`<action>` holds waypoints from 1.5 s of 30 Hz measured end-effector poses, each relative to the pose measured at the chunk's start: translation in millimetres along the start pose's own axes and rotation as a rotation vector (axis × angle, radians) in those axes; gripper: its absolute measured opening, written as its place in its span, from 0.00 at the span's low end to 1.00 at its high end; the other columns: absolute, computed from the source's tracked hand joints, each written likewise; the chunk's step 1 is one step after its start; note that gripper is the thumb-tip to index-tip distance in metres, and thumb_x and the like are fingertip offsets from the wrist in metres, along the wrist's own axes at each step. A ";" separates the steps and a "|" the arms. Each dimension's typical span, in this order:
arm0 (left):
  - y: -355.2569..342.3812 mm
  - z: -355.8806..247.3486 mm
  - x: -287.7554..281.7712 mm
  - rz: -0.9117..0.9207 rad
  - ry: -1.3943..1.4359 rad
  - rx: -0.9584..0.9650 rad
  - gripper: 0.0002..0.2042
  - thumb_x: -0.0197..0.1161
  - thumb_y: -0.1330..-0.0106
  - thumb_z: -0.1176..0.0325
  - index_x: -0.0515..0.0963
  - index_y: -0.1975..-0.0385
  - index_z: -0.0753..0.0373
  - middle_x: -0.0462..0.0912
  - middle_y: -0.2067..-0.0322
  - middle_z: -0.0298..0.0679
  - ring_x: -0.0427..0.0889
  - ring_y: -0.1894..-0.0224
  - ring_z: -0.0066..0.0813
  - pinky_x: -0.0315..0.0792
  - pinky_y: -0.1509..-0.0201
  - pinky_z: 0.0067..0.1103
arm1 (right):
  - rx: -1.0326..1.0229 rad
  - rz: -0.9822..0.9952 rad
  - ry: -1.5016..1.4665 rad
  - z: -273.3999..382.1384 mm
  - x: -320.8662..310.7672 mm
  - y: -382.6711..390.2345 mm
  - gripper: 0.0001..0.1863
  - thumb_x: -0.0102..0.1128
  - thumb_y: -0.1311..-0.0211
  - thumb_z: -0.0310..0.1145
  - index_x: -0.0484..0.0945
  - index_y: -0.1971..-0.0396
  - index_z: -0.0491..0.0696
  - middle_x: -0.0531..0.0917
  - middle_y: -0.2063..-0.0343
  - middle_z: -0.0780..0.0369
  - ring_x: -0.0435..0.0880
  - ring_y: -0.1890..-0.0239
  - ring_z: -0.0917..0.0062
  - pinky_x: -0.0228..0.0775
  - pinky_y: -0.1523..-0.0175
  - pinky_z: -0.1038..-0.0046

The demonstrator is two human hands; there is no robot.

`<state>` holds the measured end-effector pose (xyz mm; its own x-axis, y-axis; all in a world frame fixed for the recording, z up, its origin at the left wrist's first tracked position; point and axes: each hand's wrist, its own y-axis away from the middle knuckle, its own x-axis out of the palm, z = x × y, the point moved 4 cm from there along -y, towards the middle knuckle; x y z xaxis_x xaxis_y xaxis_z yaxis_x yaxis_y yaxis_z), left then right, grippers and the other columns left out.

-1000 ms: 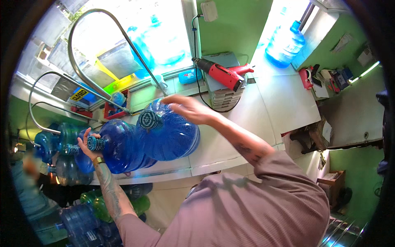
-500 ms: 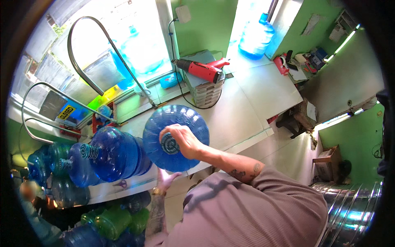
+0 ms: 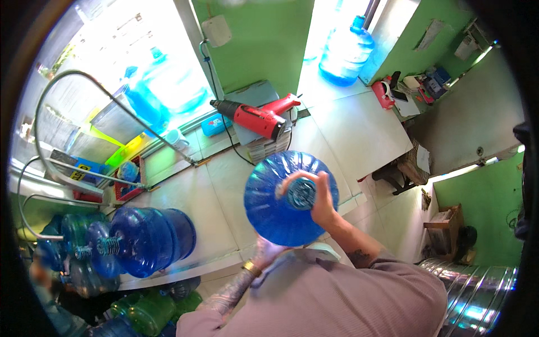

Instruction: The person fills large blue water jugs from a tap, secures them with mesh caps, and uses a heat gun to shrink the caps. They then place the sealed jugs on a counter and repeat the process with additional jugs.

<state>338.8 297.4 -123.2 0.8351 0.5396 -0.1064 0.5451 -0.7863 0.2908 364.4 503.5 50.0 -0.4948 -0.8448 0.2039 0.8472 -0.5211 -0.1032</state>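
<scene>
A large blue water jug [image 3: 275, 219] is in front of me at the near edge of the counter, its ribbed neck [image 3: 301, 194] pointing up toward me. My right hand [image 3: 323, 199] is curled round that neck, thumb and fingers on either side. Against the jug's near lower side is my left hand [image 3: 265, 251], its fingers partly hidden under the jug. Whether the jug's base touches the counter is hidden. To the left, another blue jug [image 3: 146, 238] lies on its side on the counter, neck toward the left.
A red heat gun [image 3: 252, 118] rests on stacked trays [image 3: 269, 149] beyond the jug, its cord trailing across the counter [image 3: 219, 191]. Bent metal pipes [image 3: 56, 78] rise at the left. Green jugs [image 3: 149, 312] are below the counter. A steel ribbed tank [image 3: 477, 292] stands right.
The jug has moved right, away from the lying jugs, with my right hand on its neck. My left hand has come up from below against its near side. My view has shifted too.
</scene>
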 end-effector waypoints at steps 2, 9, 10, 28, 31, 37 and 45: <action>-14.5 -13.6 39.3 -0.002 -0.019 0.071 0.55 0.86 0.59 0.63 0.53 0.34 0.70 0.73 0.40 0.46 0.70 0.35 0.38 0.61 0.29 0.37 | -0.023 0.129 -0.083 10.6 -43.1 2.1 0.44 0.27 0.29 0.69 0.78 0.57 0.41 0.82 0.57 0.51 0.81 0.55 0.69 0.72 0.46 0.70; -135.3 -71.9 122.5 0.063 0.309 0.224 0.52 0.80 0.51 0.54 0.53 0.29 0.60 0.60 0.31 0.47 0.60 0.29 0.42 0.58 0.27 0.43 | -0.286 -0.054 1.231 13.9 -156.9 68.8 0.50 0.78 0.55 0.50 0.61 0.34 0.48 0.57 0.31 0.46 0.56 0.28 0.48 0.45 0.28 0.43; -152.1 -83.5 127.2 0.057 0.305 0.278 0.52 0.78 0.50 0.51 0.51 0.28 0.59 0.57 0.30 0.47 0.58 0.28 0.44 0.58 0.27 0.44 | -0.297 -0.070 1.347 1.3 -165.0 60.3 0.53 0.81 0.60 0.47 0.60 0.33 0.49 0.56 0.30 0.45 0.52 0.27 0.46 0.40 0.27 0.40; -175.4 -14.0 96.3 -0.161 -0.010 -0.132 0.34 0.64 0.32 0.66 0.57 0.29 0.64 0.69 0.35 0.50 0.78 0.41 0.40 0.75 0.41 0.30 | -0.378 -0.330 1.582 -32.4 -319.0 -308.8 0.70 0.81 0.63 0.54 0.39 0.24 0.56 0.38 0.24 0.54 0.32 0.22 0.51 0.35 0.30 0.30; -132.0 26.1 108.2 -0.127 0.042 -0.295 0.33 0.64 0.32 0.68 0.57 0.29 0.63 0.69 0.36 0.48 0.78 0.41 0.40 0.76 0.42 0.30 | -0.321 -0.344 1.678 -39.6 -323.1 -365.0 0.69 0.77 0.59 0.59 0.38 0.24 0.55 0.37 0.24 0.52 0.31 0.23 0.49 0.36 0.32 0.27; -93.6 -3.6 85.9 -0.251 0.233 -0.136 0.33 0.62 0.30 0.70 0.54 0.28 0.63 0.65 0.33 0.44 0.73 0.37 0.33 0.71 0.37 0.27 | -0.107 -0.283 1.747 -59.5 -296.9 -442.8 0.68 0.74 0.54 0.61 0.35 0.24 0.53 0.32 0.24 0.48 0.29 0.23 0.46 0.33 0.36 0.22; 74.1 -65.3 -177.9 -1.532 -0.258 0.339 0.20 0.55 0.25 0.68 0.69 0.37 0.69 0.74 0.39 0.45 0.72 0.38 0.37 0.63 0.33 0.28 | -0.267 -0.101 1.076 -103.0 -416.6 -335.2 0.30 0.60 0.31 0.42 0.70 0.38 0.38 0.74 0.39 0.44 0.72 0.36 0.56 0.61 0.32 0.59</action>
<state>225.8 162.7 -20.7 -0.5251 0.8140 -0.2483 0.8065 0.3828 -0.4507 266.6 1017.6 -100.6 -0.5785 -0.3947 -0.7138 0.7888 -0.4936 -0.3664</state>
